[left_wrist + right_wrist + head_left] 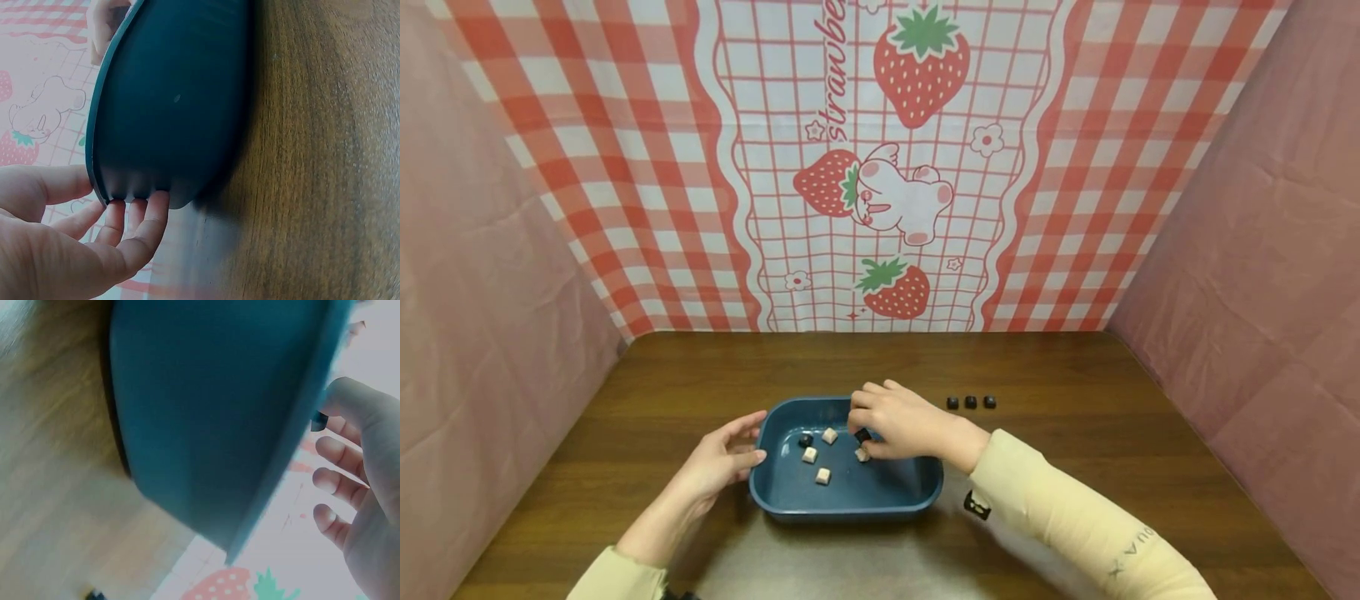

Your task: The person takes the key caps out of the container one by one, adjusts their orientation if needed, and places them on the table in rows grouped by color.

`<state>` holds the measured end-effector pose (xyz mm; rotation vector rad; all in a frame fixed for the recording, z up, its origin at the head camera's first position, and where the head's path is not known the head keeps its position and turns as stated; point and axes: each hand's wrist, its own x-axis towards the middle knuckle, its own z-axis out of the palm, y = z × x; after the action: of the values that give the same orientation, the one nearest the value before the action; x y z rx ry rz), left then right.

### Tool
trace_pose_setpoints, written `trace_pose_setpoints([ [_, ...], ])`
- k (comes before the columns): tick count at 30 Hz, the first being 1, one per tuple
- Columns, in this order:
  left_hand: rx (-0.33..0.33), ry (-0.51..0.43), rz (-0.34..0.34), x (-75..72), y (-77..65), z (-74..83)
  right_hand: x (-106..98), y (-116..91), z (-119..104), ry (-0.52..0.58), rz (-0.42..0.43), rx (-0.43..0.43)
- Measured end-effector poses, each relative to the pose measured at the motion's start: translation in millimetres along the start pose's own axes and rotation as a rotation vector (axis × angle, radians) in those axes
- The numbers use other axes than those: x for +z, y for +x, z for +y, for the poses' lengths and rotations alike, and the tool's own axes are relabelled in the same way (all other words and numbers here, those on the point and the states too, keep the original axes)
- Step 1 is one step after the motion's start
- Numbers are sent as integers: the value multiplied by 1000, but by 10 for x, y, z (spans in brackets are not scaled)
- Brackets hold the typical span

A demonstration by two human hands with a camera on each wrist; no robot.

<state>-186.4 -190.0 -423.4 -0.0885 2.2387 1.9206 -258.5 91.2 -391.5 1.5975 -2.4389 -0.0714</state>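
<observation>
A blue rectangular tray (846,510) sits on the table, holding several white keycaps (823,476) and a black keycap (806,440). My left hand (718,462) is at its left end; in the left wrist view the fingertips (161,201) press the outer wall, with the thumb at the rim. Over the tray's right half, my right hand (891,421) pinches another black keycap (319,421) between thumb and forefinger. Just below that keycap, a white keycap (862,455) shows beside the thumb, partly covered. The other right-hand fingers are loosely bent.
Three black keycaps (971,402) stand in a row on the wooden table (1045,367), behind and right of the tray. A strawberry-patterned checked cloth (880,275) hangs along the back edge. Pink cloth (1232,275) closes off both sides.
</observation>
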Motion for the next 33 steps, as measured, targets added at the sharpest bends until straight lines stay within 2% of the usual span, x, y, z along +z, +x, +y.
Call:
trace_pose_setpoints([
  [9,-7,16,2,-4,-3,-12,-179,-199,195,-35,6,53],
  [25,0,8,-5,-19,5,-37,-368,-639,613,-98,105,131],
  [33,0,1,-6,-22,14,-38,-398,-969,813,-68,86,268],
])
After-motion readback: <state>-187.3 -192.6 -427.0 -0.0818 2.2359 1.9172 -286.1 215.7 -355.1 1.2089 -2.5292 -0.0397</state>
